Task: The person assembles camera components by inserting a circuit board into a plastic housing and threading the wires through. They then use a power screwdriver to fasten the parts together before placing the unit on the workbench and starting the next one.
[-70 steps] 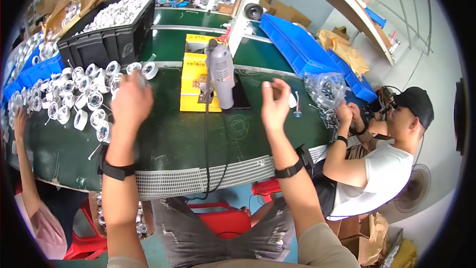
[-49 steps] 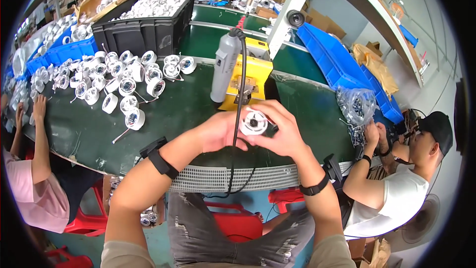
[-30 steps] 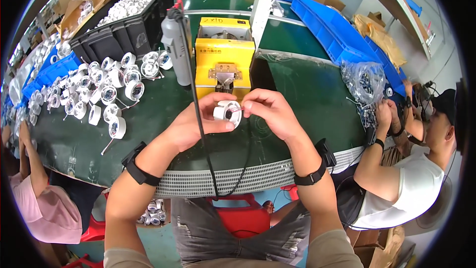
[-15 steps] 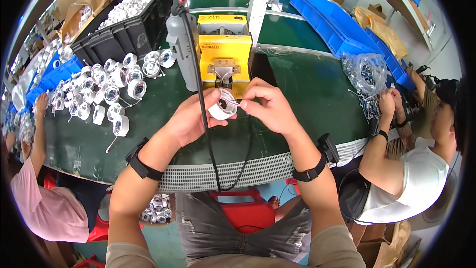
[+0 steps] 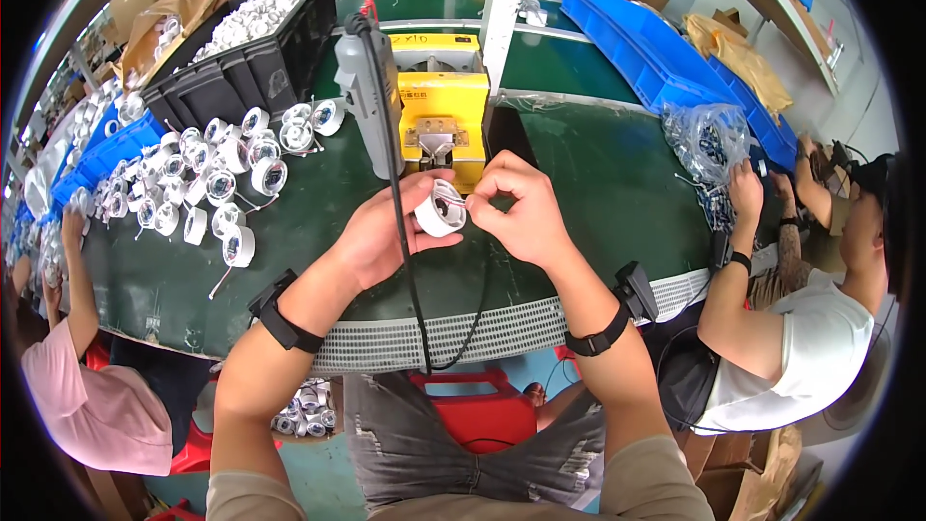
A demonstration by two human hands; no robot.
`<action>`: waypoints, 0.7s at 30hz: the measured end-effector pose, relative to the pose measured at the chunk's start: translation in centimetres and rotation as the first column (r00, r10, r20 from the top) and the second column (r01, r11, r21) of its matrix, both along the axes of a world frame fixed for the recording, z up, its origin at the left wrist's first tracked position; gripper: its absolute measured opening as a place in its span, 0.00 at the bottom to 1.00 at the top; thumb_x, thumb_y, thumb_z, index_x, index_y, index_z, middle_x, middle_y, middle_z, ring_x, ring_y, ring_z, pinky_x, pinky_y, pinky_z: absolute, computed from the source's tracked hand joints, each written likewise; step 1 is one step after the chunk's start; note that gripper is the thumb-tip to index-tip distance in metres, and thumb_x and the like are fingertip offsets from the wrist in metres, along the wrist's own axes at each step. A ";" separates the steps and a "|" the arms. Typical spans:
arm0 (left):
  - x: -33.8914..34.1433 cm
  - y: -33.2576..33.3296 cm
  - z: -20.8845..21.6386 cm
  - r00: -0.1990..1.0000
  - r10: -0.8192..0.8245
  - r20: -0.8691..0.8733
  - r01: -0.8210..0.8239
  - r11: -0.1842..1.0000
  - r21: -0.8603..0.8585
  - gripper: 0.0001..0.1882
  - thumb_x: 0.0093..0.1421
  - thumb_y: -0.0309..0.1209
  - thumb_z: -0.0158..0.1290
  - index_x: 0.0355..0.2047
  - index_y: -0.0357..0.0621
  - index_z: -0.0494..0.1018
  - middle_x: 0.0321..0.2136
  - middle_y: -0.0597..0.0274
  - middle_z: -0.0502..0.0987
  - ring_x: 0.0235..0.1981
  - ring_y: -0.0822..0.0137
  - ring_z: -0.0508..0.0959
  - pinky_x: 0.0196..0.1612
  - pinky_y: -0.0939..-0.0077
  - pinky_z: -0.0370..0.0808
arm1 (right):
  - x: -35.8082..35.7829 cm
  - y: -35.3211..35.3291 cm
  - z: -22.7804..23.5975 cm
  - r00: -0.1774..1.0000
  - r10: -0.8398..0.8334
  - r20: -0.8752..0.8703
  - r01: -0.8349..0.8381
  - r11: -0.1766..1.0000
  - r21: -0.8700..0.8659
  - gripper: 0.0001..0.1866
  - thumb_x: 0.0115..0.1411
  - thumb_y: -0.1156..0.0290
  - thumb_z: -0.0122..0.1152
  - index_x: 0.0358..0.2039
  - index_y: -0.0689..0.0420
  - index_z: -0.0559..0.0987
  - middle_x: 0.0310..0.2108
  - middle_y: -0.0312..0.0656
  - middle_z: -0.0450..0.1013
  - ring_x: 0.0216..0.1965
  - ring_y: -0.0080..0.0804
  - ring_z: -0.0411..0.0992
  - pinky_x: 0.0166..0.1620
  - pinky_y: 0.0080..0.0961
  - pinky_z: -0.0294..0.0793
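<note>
My left hand [image 5: 378, 230] is closed around a round white plastic housing [image 5: 441, 216], tipped so its hollow inside shows. Thin wires [image 5: 453, 199] come out of the housing. Thumb and forefinger of my right hand [image 5: 521, 207] pinch those wires at its right side. Just beyond my hands stands a yellow machine [image 5: 442, 95] with a metal fixture on its front. A grey electric screwdriver [image 5: 365, 101] hangs beside it, its black cable running down in front of my left hand.
Many similar round housings [image 5: 220, 183] with wires lie on the green table [image 5: 318, 236] to the left. Behind them stands a black crate [image 5: 231, 72] full of white parts. Blue trays [image 5: 637, 48] and a plastic bag of small parts [image 5: 709, 140] are at right. People work on both sides.
The housing has turned and shifted slightly to the right in my left hand. The hanging screwdriver has swung a little to the right. The person at right has moved their hands.
</note>
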State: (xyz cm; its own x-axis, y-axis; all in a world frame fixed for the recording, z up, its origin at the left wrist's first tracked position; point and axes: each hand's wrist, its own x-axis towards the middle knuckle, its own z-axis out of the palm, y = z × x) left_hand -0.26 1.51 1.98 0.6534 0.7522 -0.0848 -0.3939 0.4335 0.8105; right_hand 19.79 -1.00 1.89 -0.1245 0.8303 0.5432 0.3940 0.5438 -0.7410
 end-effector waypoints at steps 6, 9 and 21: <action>0.2 -0.1 0.0 1.000 0.014 0.008 -0.014 0.999 0.033 0.23 0.66 0.34 0.47 0.59 0.39 0.62 0.47 0.57 0.73 0.48 0.63 0.76 0.56 0.59 0.73 | -0.5 -0.1 0.1 0.987 0.056 -0.152 -0.080 0.984 -0.159 0.06 0.53 0.76 0.65 0.26 0.62 0.76 0.27 0.34 0.67 0.29 0.18 0.67 0.31 0.16 0.67; 0.2 0.0 -0.2 0.996 0.051 0.070 -0.050 0.999 -0.015 0.21 0.66 0.33 0.48 0.57 0.37 0.64 0.42 0.58 0.75 0.44 0.66 0.77 0.53 0.63 0.76 | -0.3 0.7 -0.3 0.980 0.048 -0.193 -0.071 0.991 -0.114 0.11 0.54 0.77 0.65 0.38 0.60 0.76 0.31 0.32 0.67 0.33 0.17 0.68 0.32 0.16 0.69; 0.7 -0.7 -0.2 0.978 0.158 0.139 -0.172 0.980 0.100 0.22 0.65 0.30 0.50 0.58 0.39 0.63 0.49 0.60 0.72 0.49 0.67 0.74 0.54 0.70 0.74 | 0.2 -0.7 1.1 0.919 0.115 -0.376 -0.245 0.916 -0.317 0.08 0.58 0.77 0.62 0.38 0.64 0.79 0.24 0.36 0.74 0.20 0.17 0.70 0.21 0.14 0.69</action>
State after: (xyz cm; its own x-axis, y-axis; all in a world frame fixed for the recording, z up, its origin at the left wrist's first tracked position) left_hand 0.46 0.80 1.76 0.5194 0.8506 0.0821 -0.5573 0.2644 0.7871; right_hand 20.04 -1.71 3.03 -0.1505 0.9549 0.2561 0.0005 0.2592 -0.9658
